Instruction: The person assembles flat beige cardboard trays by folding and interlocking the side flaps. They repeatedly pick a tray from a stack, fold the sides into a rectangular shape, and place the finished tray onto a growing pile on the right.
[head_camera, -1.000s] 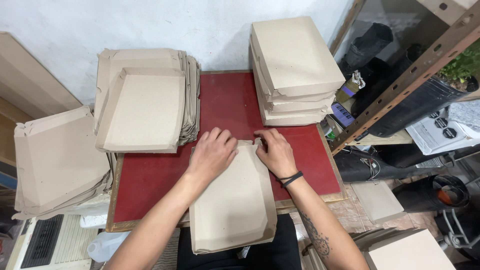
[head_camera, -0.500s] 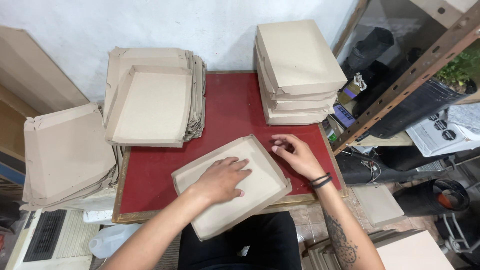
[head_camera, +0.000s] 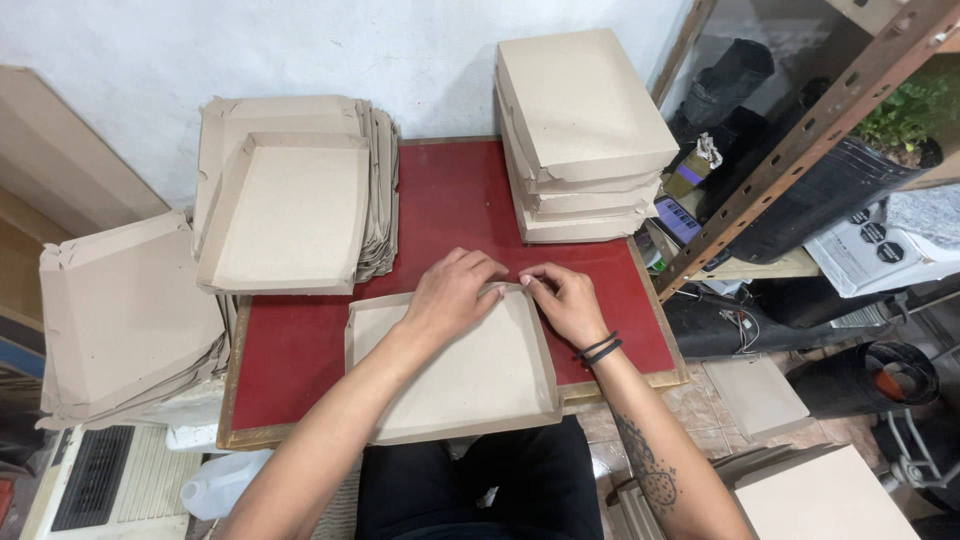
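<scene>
Nearest the camera, the cardboard tray (head_camera: 455, 370) lies flat on the red counter (head_camera: 300, 350), overhanging the near edge. At its far rim the left hand (head_camera: 450, 295) presses down, fingers curled over the edge, while the right hand (head_camera: 562, 300) pinches the far-right corner flap, fingers closed on the card. Best to keep that left palm pinning the wall while the corner gets creased square. Beyond the tray to the left sit nested finished trays (head_camera: 290, 200); beyond to the right, a stack of closed boxes (head_camera: 585, 130).

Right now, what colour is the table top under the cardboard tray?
Dark red, on the table top; the head view shows it best.
</scene>
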